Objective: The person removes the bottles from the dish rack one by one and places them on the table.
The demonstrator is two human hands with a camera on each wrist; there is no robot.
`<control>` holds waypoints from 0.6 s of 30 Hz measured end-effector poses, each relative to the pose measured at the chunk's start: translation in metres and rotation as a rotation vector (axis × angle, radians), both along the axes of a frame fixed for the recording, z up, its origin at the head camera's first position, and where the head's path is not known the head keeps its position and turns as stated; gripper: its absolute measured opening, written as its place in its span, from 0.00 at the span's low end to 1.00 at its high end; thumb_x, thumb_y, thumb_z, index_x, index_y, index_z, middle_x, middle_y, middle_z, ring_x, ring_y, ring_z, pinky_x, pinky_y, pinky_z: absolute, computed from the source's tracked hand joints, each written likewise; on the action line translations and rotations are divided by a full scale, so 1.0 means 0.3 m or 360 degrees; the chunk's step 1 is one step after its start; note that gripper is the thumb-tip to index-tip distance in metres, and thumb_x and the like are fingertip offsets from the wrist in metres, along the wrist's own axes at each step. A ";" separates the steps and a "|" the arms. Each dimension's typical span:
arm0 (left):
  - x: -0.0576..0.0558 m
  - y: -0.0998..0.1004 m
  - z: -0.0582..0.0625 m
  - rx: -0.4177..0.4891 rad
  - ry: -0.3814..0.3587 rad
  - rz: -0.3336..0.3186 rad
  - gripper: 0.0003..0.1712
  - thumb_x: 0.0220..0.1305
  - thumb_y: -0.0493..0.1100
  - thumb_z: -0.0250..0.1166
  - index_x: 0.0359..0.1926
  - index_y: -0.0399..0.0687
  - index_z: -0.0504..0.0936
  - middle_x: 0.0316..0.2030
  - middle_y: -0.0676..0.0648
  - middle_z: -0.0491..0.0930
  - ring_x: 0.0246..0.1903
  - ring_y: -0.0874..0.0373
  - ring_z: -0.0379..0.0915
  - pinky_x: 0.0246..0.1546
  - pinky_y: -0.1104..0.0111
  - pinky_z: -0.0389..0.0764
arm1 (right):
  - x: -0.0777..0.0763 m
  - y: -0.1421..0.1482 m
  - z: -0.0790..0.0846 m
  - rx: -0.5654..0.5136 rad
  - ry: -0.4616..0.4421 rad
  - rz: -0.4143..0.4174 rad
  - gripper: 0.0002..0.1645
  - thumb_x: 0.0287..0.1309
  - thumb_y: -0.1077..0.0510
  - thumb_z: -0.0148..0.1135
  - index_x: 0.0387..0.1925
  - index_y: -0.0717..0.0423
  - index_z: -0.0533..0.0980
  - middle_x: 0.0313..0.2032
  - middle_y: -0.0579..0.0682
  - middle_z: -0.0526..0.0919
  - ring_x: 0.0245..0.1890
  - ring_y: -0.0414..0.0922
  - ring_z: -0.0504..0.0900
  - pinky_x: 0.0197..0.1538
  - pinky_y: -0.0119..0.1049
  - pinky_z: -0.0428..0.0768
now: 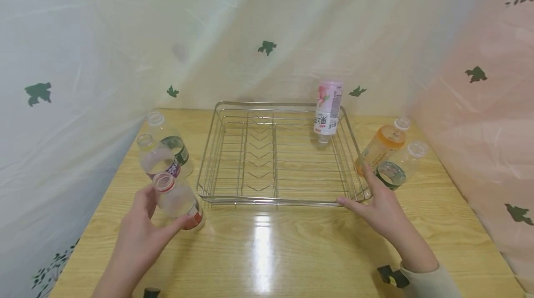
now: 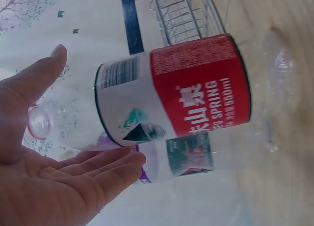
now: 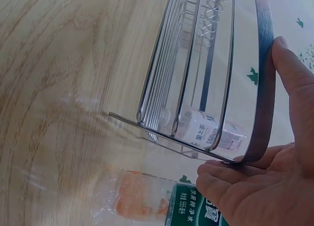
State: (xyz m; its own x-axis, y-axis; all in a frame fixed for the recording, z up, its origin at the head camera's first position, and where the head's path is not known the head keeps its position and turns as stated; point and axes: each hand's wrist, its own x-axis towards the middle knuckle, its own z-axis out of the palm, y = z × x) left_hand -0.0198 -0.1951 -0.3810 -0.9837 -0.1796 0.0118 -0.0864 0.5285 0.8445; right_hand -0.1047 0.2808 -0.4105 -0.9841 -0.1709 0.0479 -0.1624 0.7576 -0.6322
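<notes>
My left hand [image 1: 139, 231] is spread around a clear bottle with a red and white label [image 2: 196, 88]. In the left wrist view its thumb stands off the bottle, and its fingers reach along beneath. The bottle is upright and uncapped on the table, beside the rack's front left corner. At the opposite front corner, my right hand [image 1: 381, 203] touches the metal wire rack [image 1: 267, 201]. Its thumb rests on the front rim, while its fingers extend along the right side. Inside the rack, at the back right, a pink-labelled bottle [image 1: 327, 108] stands neck down.
Left of the rack stand a purple-labelled bottle [image 1: 156, 156] and a green-labelled one [image 1: 177, 147]. Close to its right side are an orange-topped bottle [image 1: 384, 142] and another green-labelled bottle [image 1: 392, 175]. The wooden table [image 1: 304, 251] meets a patterned curtain [image 1: 233, 71] behind.
</notes>
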 end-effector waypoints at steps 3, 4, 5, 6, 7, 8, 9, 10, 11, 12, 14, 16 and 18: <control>-0.001 0.002 0.021 -0.0046 0.0066 0.0001 0.59 0.52 0.52 0.82 0.74 0.37 0.56 0.71 0.31 0.62 0.70 0.32 0.55 0.66 0.39 0.63 | 0.001 0.000 0.000 0.0000 -0.0005 -0.0004 0.73 0.53 0.34 0.74 0.81 0.57 0.39 0.74 0.70 0.54 0.70 0.74 0.55 0.63 0.74 0.63; -0.002 0.002 0.029 -0.0061 0.0091 0.0002 0.59 0.52 0.52 0.82 0.74 0.36 0.56 0.71 0.31 0.61 0.70 0.31 0.55 0.66 0.40 0.63 | 0.002 0.000 0.000 -0.0001 -0.0005 -0.0005 0.73 0.53 0.34 0.74 0.81 0.56 0.39 0.74 0.70 0.54 0.70 0.74 0.55 0.63 0.74 0.63; -0.004 0.003 0.036 -0.0076 0.0119 0.0002 0.58 0.52 0.51 0.82 0.73 0.36 0.57 0.71 0.32 0.62 0.70 0.31 0.55 0.66 0.41 0.63 | 0.002 0.001 0.000 0.0000 -0.0003 -0.0007 0.73 0.53 0.34 0.74 0.81 0.56 0.39 0.74 0.70 0.54 0.70 0.74 0.55 0.63 0.73 0.63; -0.005 0.003 0.043 -0.0095 0.0139 0.0005 0.58 0.52 0.51 0.82 0.73 0.37 0.57 0.71 0.32 0.63 0.70 0.31 0.56 0.66 0.42 0.64 | 0.003 0.002 0.000 -0.0001 -0.0001 -0.0007 0.73 0.53 0.34 0.74 0.81 0.57 0.39 0.74 0.70 0.54 0.70 0.74 0.55 0.63 0.73 0.63; -0.006 0.004 0.050 -0.0108 0.0160 0.0003 0.58 0.52 0.51 0.82 0.74 0.37 0.57 0.71 0.33 0.63 0.70 0.32 0.57 0.66 0.42 0.64 | 0.003 0.002 0.000 -0.0003 0.0002 -0.0008 0.73 0.53 0.34 0.75 0.81 0.56 0.39 0.74 0.70 0.54 0.70 0.74 0.55 0.63 0.73 0.63; -0.008 0.005 0.056 -0.0128 0.0189 0.0000 0.58 0.52 0.50 0.82 0.73 0.37 0.57 0.70 0.32 0.64 0.69 0.31 0.57 0.66 0.42 0.64 | 0.004 0.003 0.001 -0.0003 0.0003 -0.0010 0.73 0.53 0.34 0.75 0.81 0.56 0.39 0.74 0.70 0.54 0.70 0.74 0.55 0.63 0.73 0.63; -0.010 0.006 0.062 -0.0136 0.0220 -0.0003 0.57 0.52 0.49 0.83 0.73 0.37 0.58 0.70 0.32 0.65 0.69 0.32 0.58 0.66 0.43 0.64 | 0.004 0.003 0.001 -0.0003 0.0006 -0.0010 0.73 0.53 0.34 0.75 0.81 0.56 0.39 0.74 0.70 0.54 0.70 0.74 0.55 0.63 0.73 0.63; -0.012 0.006 0.067 -0.0152 0.0248 -0.0006 0.56 0.51 0.48 0.83 0.73 0.37 0.59 0.69 0.33 0.65 0.69 0.32 0.58 0.65 0.43 0.65 | 0.004 0.004 0.001 -0.0004 0.0009 -0.0009 0.73 0.53 0.34 0.75 0.81 0.57 0.39 0.74 0.70 0.54 0.70 0.74 0.55 0.63 0.73 0.63; -0.014 0.007 0.072 -0.0167 0.0269 -0.0009 0.56 0.51 0.47 0.83 0.72 0.37 0.59 0.69 0.33 0.66 0.69 0.32 0.59 0.65 0.44 0.65 | 0.003 0.004 0.001 -0.0002 0.0012 -0.0010 0.73 0.53 0.34 0.75 0.81 0.57 0.39 0.74 0.71 0.54 0.70 0.74 0.56 0.63 0.73 0.63; -0.015 0.008 0.077 -0.0183 0.0277 -0.0010 0.56 0.51 0.47 0.83 0.72 0.37 0.59 0.68 0.33 0.66 0.68 0.31 0.59 0.65 0.43 0.65 | 0.003 0.003 0.001 -0.0003 0.0011 -0.0009 0.73 0.53 0.34 0.75 0.81 0.58 0.39 0.74 0.71 0.54 0.70 0.74 0.56 0.63 0.73 0.63; -0.016 0.009 0.086 -0.0207 0.0295 -0.0009 0.56 0.51 0.47 0.83 0.72 0.37 0.59 0.68 0.32 0.66 0.68 0.30 0.60 0.64 0.42 0.66 | 0.002 0.003 0.001 -0.0003 0.0008 -0.0007 0.73 0.53 0.34 0.75 0.81 0.59 0.39 0.74 0.71 0.54 0.70 0.74 0.56 0.63 0.73 0.63; -0.016 0.012 0.096 -0.0230 0.0309 -0.0010 0.56 0.51 0.46 0.83 0.72 0.36 0.59 0.68 0.33 0.66 0.67 0.30 0.60 0.63 0.42 0.67 | 0.000 0.003 0.000 0.0000 0.0009 -0.0004 0.73 0.53 0.34 0.75 0.81 0.60 0.40 0.74 0.71 0.54 0.70 0.74 0.56 0.63 0.73 0.63; -0.016 0.016 0.107 -0.0250 0.0319 -0.0009 0.55 0.51 0.46 0.83 0.72 0.36 0.60 0.68 0.33 0.67 0.67 0.31 0.61 0.62 0.42 0.67 | 0.000 0.003 0.000 0.0006 0.0009 -0.0002 0.72 0.54 0.34 0.74 0.81 0.60 0.40 0.74 0.71 0.54 0.70 0.74 0.56 0.64 0.73 0.63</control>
State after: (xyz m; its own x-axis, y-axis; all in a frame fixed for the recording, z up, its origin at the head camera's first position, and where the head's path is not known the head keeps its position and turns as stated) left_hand -0.0245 -0.1904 -0.3488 -0.9598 -0.1550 0.2339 0.0776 0.6545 0.7521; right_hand -0.1047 0.2817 -0.4104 -0.9841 -0.1698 0.0526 -0.1648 0.7601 -0.6285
